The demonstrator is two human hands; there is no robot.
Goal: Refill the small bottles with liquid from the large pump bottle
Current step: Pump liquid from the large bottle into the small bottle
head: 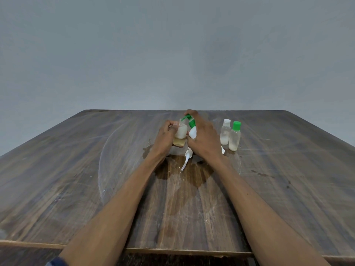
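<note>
On the wooden table, the right hand wraps the green-necked pump bottle, a finger on its head. It looks light, rigid and probably slippery, so it is best gripped by the body. The left hand holds the uncapped small bottle at the nozzle.
</note>
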